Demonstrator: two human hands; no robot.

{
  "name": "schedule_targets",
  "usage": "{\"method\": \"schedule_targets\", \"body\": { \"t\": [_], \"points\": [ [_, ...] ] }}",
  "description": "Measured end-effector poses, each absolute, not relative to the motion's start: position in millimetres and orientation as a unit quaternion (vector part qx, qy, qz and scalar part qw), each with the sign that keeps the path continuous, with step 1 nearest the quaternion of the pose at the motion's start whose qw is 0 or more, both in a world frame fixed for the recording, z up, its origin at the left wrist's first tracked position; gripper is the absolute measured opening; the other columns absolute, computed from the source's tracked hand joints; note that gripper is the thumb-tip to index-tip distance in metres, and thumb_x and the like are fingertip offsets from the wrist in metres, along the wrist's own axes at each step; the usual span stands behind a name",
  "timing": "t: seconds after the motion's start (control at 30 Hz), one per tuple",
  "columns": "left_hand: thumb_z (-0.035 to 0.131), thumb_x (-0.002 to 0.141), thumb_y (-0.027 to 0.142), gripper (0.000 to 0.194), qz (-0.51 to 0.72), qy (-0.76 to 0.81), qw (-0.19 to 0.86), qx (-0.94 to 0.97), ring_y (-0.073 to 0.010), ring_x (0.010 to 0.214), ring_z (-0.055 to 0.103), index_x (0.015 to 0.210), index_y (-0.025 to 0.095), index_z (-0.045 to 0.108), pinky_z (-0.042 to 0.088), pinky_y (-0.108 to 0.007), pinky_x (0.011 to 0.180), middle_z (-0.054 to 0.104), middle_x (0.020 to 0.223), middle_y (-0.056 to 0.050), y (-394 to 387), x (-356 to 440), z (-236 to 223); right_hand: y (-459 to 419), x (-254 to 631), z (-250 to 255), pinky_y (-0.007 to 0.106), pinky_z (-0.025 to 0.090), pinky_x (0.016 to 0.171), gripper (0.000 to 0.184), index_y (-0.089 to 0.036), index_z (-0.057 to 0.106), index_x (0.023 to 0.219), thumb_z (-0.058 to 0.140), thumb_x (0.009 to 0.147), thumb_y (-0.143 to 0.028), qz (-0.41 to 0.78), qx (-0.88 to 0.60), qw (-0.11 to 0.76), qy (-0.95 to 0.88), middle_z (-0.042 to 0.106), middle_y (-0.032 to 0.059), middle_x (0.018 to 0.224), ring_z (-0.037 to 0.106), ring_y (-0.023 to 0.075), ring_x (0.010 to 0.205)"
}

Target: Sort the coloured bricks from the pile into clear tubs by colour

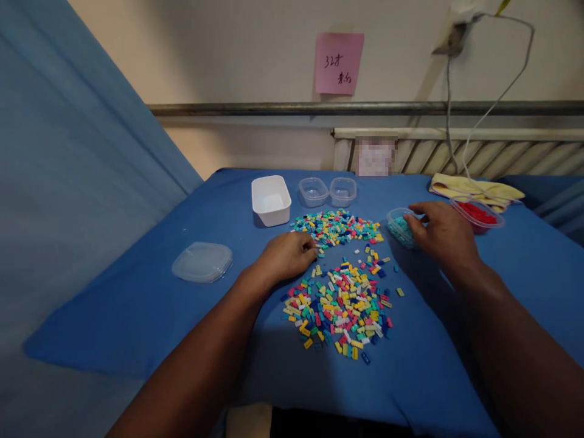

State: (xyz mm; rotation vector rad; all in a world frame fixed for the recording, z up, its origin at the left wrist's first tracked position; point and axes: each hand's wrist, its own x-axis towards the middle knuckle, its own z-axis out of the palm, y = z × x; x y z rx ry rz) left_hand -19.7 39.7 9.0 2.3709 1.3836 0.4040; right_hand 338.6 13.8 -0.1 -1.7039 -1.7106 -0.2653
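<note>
My left hand (292, 252) rests at the left side of the far pile of small toy bricks (335, 228), its fingers curled together; whatever they pinch is too small or hidden. Over the right side of a clear tub of turquoise bricks (400, 230) is my right hand (444, 234). Its thumb and forefinger stand apart at the tub's rim, and no brick shows between them. A second, looser pile of mixed bricks (347, 298) in yellow, pink, blue, green and white spreads nearer to me. A tub of red bricks (479, 216) stands just beyond my right hand.
A white box (271, 201) and two clear tubs, one on the left (312, 191) and one on the right (342, 191), stand at the back. Stacked clear lids (202, 261) lie at left. A folded yellow cloth (474, 187) lies back right, near a hanging cable (449, 115).
</note>
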Motion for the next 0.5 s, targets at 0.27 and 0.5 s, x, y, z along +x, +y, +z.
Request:
{"method": "schedule_targets", "body": {
  "t": [0.27, 0.5],
  "points": [
    [0.060, 0.076, 0.016, 0.022, 0.218, 0.491, 0.307, 0.785, -0.0163, 0.071, 0.063, 0.090, 0.018, 0.076, 0.044, -0.026, 0.064, 0.074, 0.081, -0.003, 53, -29, 7, 2, 229, -3, 0.038, 0.053, 0.094, 0.019, -0.023, 0.076, 0.109, 0.058, 0.103, -0.026, 0.068, -0.458, 0.318, -0.827, 0.079, 0.0074, 0.108, 0.072, 0.0246, 0.103],
    [0.058, 0.073, 0.011, 0.022, 0.285, 0.495, 0.330, 0.751, -0.0132, 0.069, 0.059, 0.086, 0.016, 0.075, 0.044, -0.024, 0.065, 0.070, 0.077, 0.000, 59, -28, 2, 2, 183, -8, 0.032, 0.048, 0.085, 0.018, -0.024, 0.079, 0.102, 0.062, 0.101, -0.026, 0.113, -0.488, 0.175, -0.848, 0.077, 0.0063, 0.102, 0.070, 0.0237, 0.100]
  ]
}}
